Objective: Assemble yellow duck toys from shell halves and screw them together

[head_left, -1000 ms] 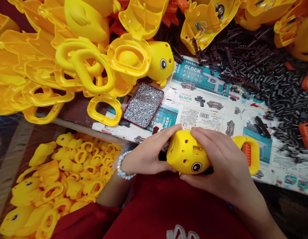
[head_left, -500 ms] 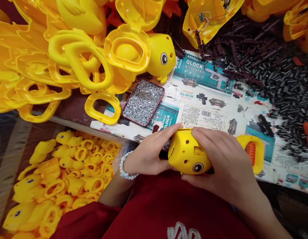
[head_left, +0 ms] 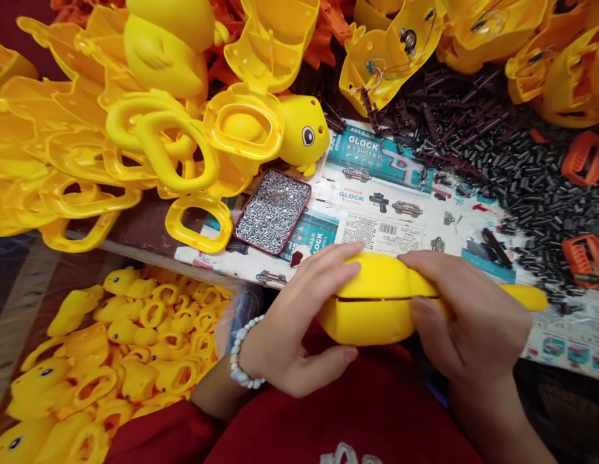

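Between my two hands is a yellow plastic toy duck (head_left: 376,316), held over the near edge of the table. A dark seam gap runs along its side, and its yellow handle end sticks out to the right. My left hand (head_left: 309,322), with a beaded bracelet on the wrist, grips the left end, fingers over the top and thumb below. My right hand (head_left: 468,309) wraps the right part, its thumb pressed near the seam. The duck's eye is turned out of sight.
A red-rimmed tray (head_left: 273,212) of small screws lies beyond my left hand. Yellow duck shells (head_left: 52,148) and a loose ring (head_left: 198,223) pile up at left. Finished-looking ducks (head_left: 129,335) fill a bin below. Black small parts (head_left: 545,167) and orange pieces (head_left: 587,261) spread at right.
The toy duck has been turned in my hands: its eye and screw holes faced up before, and now the seam side faces me. My left fingers have moved over its top.
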The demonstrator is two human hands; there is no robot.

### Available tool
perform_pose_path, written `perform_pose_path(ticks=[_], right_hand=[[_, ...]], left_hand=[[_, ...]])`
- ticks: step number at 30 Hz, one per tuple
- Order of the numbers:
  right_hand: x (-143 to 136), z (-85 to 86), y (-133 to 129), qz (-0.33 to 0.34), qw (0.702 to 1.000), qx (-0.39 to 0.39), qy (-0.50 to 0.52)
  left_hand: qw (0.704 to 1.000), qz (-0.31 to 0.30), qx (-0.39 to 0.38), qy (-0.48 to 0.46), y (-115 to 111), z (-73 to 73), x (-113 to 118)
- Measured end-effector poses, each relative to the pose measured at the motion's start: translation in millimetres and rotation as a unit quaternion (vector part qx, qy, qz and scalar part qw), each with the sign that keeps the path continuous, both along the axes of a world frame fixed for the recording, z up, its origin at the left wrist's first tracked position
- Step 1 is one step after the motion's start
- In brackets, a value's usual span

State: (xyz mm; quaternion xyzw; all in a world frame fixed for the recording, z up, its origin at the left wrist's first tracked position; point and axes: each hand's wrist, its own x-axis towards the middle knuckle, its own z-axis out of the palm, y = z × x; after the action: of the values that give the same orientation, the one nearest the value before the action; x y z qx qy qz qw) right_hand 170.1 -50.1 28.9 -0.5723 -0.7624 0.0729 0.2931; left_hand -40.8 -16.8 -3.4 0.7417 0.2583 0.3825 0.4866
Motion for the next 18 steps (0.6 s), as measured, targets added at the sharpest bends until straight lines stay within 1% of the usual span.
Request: perform_pose_path(ticks=[3, 7, 9, 15, 16, 18], right_hand=[[-9, -6.1, 1, 0.002, 1.000, 0.025, -0.006], [-15, -11.9, -2, -0.024, 0.999, 0.035, 0.018], [-15, -11.8, -3, -0.024, 0.999, 0.041, 0.020], [-15, -11.3, -2, -0.022, 0.998, 0.056, 0.036], [-16, -11.7, -2, -0.022, 0.997, 0.063, 0.040], [-16, -11.9, -2, -0.023, 0.996, 0.072, 0.044]], left_hand=[[0.997, 0.048, -0.057, 0.018, -2, -4.4, 9], [0.995, 0.067, -0.069, 0.021, -1, -3.8, 17], [0.994, 0.080, -0.076, 0.027, 1, -2.3, 19], [0.989, 0.145, -0.001, -0.009, 6, -1.3, 24], [0.989, 0.147, 0.004, -0.008, 7, -1.2, 24], [0.991, 0.131, 0.013, -0.001, 7, -0.9, 23]])
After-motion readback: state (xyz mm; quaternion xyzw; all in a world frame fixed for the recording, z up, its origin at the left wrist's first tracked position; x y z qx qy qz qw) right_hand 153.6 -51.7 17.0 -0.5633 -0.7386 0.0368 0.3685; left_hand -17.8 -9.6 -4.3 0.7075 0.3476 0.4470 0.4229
